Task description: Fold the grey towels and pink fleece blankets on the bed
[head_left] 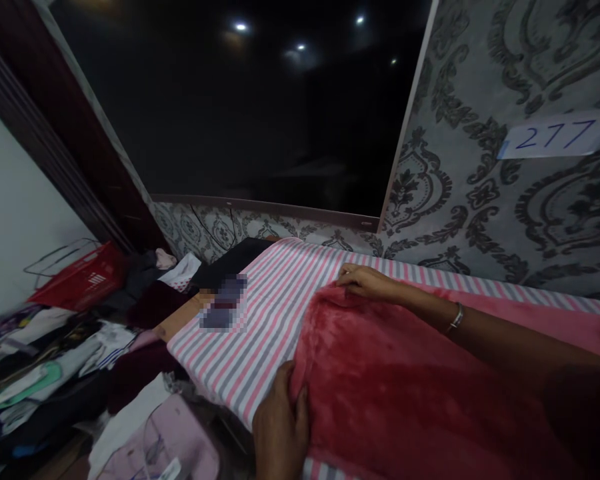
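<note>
A red plush blanket (380, 373) lies spread over a pink, grey and white striped cloth (260, 287). At the blanket's far left corner, my right hand (367, 283) pinches the fabric, with a bracelet on that wrist. My left hand (283, 427) grips the blanket's near left edge, thumb on top of the plush and fingers along the border. The undersides of the fingers of both hands are hidden.
A large dark television (260, 113) hangs on the patterned wall behind. Left of the striped cloth are heaps of clothes (55, 387), a red basket (87, 277) and a pink padded item (167, 440). A paper marked 277 (555, 137) is on the wall.
</note>
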`<move>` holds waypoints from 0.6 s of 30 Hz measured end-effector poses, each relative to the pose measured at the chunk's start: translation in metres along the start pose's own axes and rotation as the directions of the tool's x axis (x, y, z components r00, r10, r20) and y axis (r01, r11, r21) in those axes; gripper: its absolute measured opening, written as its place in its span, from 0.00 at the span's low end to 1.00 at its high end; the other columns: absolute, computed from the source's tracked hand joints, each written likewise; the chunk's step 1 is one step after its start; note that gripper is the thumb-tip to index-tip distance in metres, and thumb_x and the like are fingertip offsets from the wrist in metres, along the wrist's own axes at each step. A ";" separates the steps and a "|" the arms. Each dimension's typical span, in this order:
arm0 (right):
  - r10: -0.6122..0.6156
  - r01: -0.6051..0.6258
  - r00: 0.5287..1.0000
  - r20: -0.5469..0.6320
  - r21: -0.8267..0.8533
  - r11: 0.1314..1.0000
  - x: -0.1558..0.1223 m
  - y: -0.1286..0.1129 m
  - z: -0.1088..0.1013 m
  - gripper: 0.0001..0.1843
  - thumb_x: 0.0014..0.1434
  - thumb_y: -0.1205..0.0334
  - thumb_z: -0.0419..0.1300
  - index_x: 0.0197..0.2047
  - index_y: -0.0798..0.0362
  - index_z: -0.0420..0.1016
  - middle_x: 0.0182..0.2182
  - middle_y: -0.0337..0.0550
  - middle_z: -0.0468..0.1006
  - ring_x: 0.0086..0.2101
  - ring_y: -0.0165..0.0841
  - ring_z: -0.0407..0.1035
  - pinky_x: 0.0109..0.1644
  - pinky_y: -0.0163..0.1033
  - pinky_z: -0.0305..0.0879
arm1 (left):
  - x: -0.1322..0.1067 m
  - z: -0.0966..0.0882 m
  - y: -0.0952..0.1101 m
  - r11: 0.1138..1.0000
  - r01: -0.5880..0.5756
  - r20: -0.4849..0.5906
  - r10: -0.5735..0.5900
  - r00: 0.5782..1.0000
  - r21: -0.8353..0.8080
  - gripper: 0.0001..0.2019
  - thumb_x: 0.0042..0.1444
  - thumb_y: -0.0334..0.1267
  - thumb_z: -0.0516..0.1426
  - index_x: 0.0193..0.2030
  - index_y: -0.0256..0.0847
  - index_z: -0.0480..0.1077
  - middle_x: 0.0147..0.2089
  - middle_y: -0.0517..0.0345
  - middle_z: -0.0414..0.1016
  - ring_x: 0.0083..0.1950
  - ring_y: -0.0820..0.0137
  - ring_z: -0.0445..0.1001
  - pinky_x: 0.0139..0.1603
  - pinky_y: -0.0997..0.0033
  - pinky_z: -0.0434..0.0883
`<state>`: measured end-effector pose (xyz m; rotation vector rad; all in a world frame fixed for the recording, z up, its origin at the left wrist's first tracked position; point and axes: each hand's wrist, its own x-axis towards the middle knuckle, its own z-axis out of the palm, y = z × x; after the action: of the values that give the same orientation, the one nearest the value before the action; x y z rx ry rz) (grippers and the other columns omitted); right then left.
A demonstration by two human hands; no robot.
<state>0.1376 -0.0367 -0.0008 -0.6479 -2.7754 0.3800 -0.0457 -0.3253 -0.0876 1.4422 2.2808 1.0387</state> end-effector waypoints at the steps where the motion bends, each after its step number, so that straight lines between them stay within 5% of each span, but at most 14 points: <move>1: 0.000 0.000 0.999 -0.039 0.004 1.000 0.001 -0.001 -0.003 0.17 0.53 0.71 0.53 0.40 0.53 0.80 0.40 0.46 0.77 0.40 0.34 0.71 0.45 0.36 0.63 | 0.000 0.000 0.000 1.000 0.002 0.000 -0.002 1.000 -0.005 0.21 0.65 0.46 0.49 0.61 0.47 0.69 0.50 0.50 0.82 0.49 0.56 0.81 0.50 0.61 0.73; 7: 0.046 -0.094 0.902 -0.430 -0.092 0.991 0.020 -0.006 -0.031 0.19 0.60 0.71 0.49 0.50 0.54 0.76 0.47 0.49 0.78 0.47 0.38 0.70 0.51 0.40 0.64 | 0.000 0.002 -0.002 0.999 -0.024 -0.016 0.023 1.000 -0.043 0.21 0.65 0.45 0.49 0.61 0.48 0.69 0.52 0.51 0.82 0.49 0.56 0.81 0.50 0.61 0.74; 11: -0.058 0.006 0.988 -0.146 -0.333 0.943 0.027 0.005 -0.030 0.16 0.63 0.68 0.50 0.41 0.53 0.80 0.56 0.52 0.74 0.52 0.41 0.68 0.55 0.43 0.62 | 0.000 0.003 -0.003 0.998 -0.019 -0.023 0.018 1.000 -0.052 0.21 0.64 0.45 0.49 0.60 0.47 0.69 0.48 0.51 0.83 0.47 0.56 0.82 0.48 0.61 0.74; 14: 0.123 -0.123 0.992 -0.023 -0.353 0.928 0.028 0.018 -0.021 0.15 0.62 0.68 0.53 0.40 0.53 0.83 0.56 0.53 0.75 0.54 0.43 0.67 0.57 0.44 0.61 | 0.000 0.003 -0.002 0.998 -0.024 -0.033 0.023 0.999 -0.054 0.20 0.64 0.45 0.49 0.60 0.48 0.70 0.50 0.51 0.82 0.49 0.56 0.82 0.49 0.61 0.74; 18: 0.348 -0.341 0.937 -0.021 -0.258 0.904 0.037 0.028 -0.008 0.18 0.62 0.68 0.52 0.45 0.53 0.83 0.47 0.52 0.81 0.48 0.41 0.73 0.52 0.41 0.64 | 0.000 0.003 -0.001 0.997 -0.035 -0.039 0.032 0.999 -0.067 0.19 0.64 0.44 0.49 0.59 0.48 0.70 0.52 0.52 0.82 0.50 0.57 0.81 0.49 0.62 0.74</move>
<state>0.1192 0.0058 0.0056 -1.2143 -2.7542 0.0905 -0.0446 -0.3246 -0.0900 1.4508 2.2315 1.1508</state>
